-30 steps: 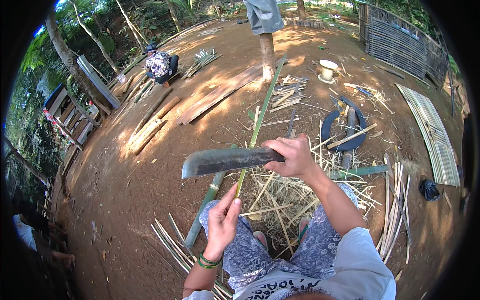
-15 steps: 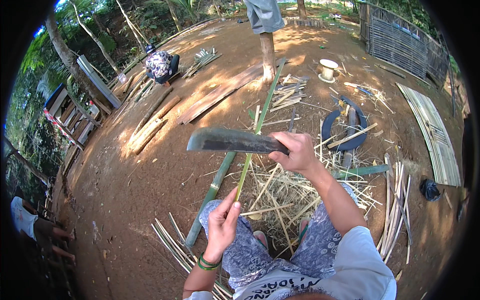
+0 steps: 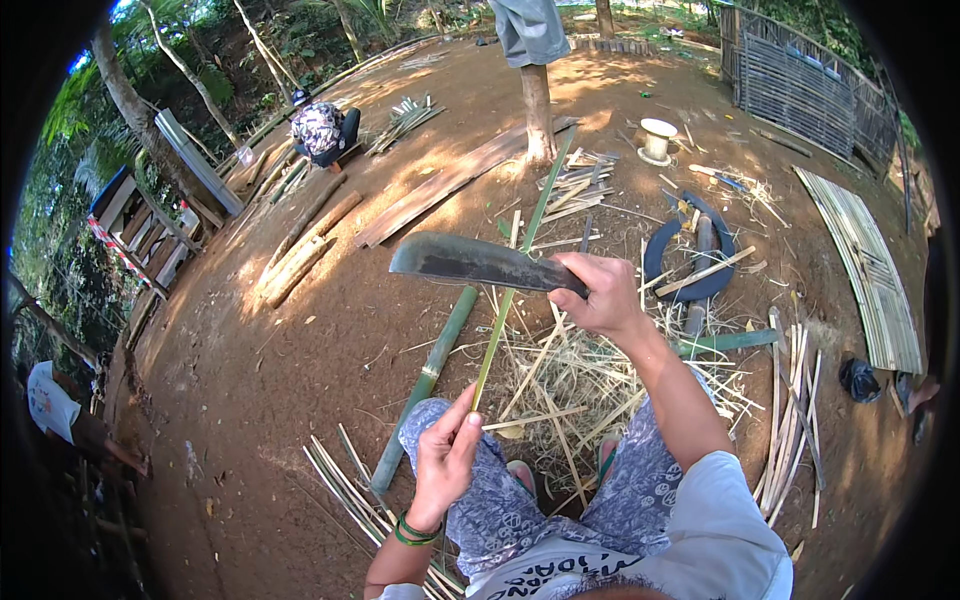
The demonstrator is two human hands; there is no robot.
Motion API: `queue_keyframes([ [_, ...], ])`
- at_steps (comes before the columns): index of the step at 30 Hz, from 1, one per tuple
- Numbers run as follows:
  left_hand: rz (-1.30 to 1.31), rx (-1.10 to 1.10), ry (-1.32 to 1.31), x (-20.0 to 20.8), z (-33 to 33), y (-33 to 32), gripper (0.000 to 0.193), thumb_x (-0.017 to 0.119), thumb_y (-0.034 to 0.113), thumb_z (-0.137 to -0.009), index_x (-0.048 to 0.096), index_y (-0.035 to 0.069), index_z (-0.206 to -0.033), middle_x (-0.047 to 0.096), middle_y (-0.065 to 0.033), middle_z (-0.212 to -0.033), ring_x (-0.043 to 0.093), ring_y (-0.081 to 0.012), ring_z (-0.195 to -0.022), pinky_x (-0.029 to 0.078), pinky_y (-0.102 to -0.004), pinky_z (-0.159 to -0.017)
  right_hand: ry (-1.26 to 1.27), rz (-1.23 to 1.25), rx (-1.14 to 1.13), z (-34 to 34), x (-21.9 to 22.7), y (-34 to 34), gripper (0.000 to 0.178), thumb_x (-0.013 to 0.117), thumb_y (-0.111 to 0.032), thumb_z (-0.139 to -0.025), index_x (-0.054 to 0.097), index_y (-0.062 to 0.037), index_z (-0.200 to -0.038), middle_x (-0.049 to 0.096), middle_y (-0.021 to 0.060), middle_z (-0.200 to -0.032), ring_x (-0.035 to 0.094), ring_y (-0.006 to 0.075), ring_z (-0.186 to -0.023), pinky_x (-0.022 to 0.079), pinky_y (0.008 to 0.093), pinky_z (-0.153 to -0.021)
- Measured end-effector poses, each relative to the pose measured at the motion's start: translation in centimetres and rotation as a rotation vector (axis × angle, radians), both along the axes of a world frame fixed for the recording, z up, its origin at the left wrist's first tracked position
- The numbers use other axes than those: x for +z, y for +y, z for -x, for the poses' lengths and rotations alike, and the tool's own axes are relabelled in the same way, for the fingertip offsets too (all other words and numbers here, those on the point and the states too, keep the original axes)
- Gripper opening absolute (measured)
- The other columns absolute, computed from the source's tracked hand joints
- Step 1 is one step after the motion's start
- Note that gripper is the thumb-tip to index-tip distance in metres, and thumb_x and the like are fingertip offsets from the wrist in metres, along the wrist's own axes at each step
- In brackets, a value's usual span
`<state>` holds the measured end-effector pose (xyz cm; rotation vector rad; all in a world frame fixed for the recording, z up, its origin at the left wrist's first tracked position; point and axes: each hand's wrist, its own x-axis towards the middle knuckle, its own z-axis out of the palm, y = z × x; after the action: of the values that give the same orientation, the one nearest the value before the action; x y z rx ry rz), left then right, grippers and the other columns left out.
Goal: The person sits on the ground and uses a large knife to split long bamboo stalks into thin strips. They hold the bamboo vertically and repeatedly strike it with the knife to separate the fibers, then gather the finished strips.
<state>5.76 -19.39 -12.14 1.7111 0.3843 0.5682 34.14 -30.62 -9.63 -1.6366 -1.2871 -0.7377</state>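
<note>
My right hand (image 3: 605, 292) grips the handle of a machete (image 3: 460, 266), its broad dark blade pointing left and lying across a long green bamboo strip (image 3: 491, 352). The near end of that strip is pinched between the thumb and fingers of my left hand (image 3: 447, 455). From there the strip slants up and away, past the blade, toward a tree trunk. Whether the edge bites into the strip cannot be made out. A heap of pale bamboo shavings (image 3: 560, 375) lies beneath, between my knees and beyond.
A green bamboo pole (image 3: 426, 385) rests by my left knee. Thin slats (image 3: 345, 485) lie at left, more slats (image 3: 795, 420) at right. Farther off are a black ring (image 3: 662, 250), a cream spool (image 3: 656, 142) and a crouching person (image 3: 322, 132). A foot (image 3: 903, 392) shows by a black bag (image 3: 858, 380).
The machete and my right hand have shifted slightly right, with the blade tip raised. My left hand is slightly lower. A foot has appeared at the right; the person at far left has moved.
</note>
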Motion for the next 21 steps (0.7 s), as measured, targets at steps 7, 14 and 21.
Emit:
queue_keyframes([
  [7, 0.074, -0.022, 0.016, 0.0, 0.7, -0.3, 0.041, 0.055, 0.009, -0.102, 0.052, 0.001, -0.142, 0.047, 0.0096, -0.073, 0.038, 0.0009, -0.061, 0.030, -0.0177, -0.053, 0.000, -0.002, -0.019, -1.2, 0.0, -0.3, 0.056, 0.060, -0.065, -0.087, 0.070, -0.0107, -0.093, 0.067, 0.0049, -0.069, 0.068, 0.0255, -0.060, 0.050, 0.0375, -0.050],
  [14, 0.002, -0.027, 0.011, -0.7, 1.6, -0.1, 0.042, 0.053, 0.011, -0.103, 0.050, 0.005, -0.144, 0.045, 0.0093, -0.068, 0.037, 0.0008, -0.055, 0.029, -0.0174, -0.047, -0.039, 0.023, 0.014, -0.9, 0.5, -0.7, 0.064, 0.053, -0.066, -0.092, 0.070, -0.0041, -0.095, 0.067, 0.0098, -0.072, 0.068, 0.0306, -0.064, 0.051, 0.0381, -0.055],
  [21, 0.077, -0.038, 0.047, -1.3, 3.6, -1.2, 0.040, 0.054, 0.009, -0.102, 0.052, 0.002, -0.142, 0.046, 0.0102, -0.071, 0.037, 0.0012, -0.059, 0.029, -0.0174, -0.050, 0.223, -0.034, -0.070, -3.4, 1.2, -2.6, 0.056, 0.056, -0.062, -0.093, 0.071, -0.0081, -0.092, 0.063, 0.0094, -0.064, 0.065, 0.0300, -0.056, 0.047, 0.0396, -0.050],
])
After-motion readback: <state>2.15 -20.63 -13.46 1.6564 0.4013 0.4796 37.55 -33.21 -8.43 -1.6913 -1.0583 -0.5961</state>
